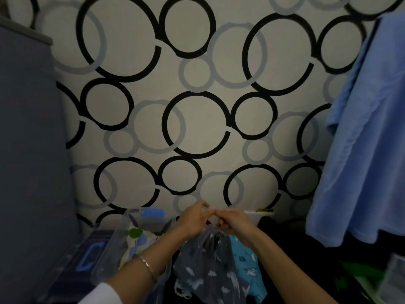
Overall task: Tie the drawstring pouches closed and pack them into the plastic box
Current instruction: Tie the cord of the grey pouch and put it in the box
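A dark grey drawstring pouch (206,266) with pale animal prints hangs below my two hands, its neck gathered tight. My left hand (194,218) and my right hand (233,220) meet above it, fingertips pinching its drawstring; the cord itself is too thin to make out. A turquoise printed pouch (246,264) lies behind it to the right. The clear plastic box (122,235) stands to the left with a blue latch, and a white pouch with green and blue dots (137,240) lies inside it.
A wall with black and grey circles fills the background. A dark grey upholstered surface (32,150) rises on the left. A light blue garment (363,150) hangs on the right. A lid with a blue clip (87,260) lies at the lower left, green items (359,275) at the lower right.
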### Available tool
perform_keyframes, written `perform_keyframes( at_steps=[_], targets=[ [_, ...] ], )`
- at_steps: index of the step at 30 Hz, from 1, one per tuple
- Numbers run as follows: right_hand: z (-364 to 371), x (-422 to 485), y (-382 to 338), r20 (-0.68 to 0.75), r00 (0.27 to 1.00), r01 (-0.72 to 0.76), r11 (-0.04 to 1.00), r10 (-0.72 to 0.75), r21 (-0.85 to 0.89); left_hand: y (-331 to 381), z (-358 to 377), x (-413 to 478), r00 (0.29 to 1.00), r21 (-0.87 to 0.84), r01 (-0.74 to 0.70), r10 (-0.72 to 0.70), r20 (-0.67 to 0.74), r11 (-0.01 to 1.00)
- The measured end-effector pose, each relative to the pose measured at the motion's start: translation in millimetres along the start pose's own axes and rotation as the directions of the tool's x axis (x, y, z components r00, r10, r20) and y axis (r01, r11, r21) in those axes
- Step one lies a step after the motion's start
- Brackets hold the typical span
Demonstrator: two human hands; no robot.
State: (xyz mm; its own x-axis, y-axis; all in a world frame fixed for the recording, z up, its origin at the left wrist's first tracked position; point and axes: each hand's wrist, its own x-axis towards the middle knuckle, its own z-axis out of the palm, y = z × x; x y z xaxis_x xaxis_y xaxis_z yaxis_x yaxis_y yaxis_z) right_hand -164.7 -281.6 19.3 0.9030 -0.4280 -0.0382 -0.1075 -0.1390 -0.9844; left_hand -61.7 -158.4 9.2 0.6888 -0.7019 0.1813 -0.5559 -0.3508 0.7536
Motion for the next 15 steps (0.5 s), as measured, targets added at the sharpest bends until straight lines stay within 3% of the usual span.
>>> perform_keyframes(
  at_steps=[6,9,12,15],
  targets=[
    [-19,-4,3,-0.036,0.998,0.053,0.998,-0.054,-0.025,-37,-51,-1,0.995,-0.065,-0.044,0.049,0.083,0.997],
    [-18,-5,5,0.076,0.997,0.026,0.999,-0.028,0.023,-53,-74,-4,0.990,0.064,-0.019,0.010,0.140,0.998],
    [-4,-4,3,0.125,0.991,0.063,0.996,-0.054,-0.069,-48,-68,-7,0.981,0.155,0.004,-0.034,0.189,0.988],
    [6,-2,-1,0.139,0.987,0.102,0.985,-0.082,-0.142,-20,-45,-13,0.967,0.024,-0.070,0.062,0.249,0.997]
  ],
)
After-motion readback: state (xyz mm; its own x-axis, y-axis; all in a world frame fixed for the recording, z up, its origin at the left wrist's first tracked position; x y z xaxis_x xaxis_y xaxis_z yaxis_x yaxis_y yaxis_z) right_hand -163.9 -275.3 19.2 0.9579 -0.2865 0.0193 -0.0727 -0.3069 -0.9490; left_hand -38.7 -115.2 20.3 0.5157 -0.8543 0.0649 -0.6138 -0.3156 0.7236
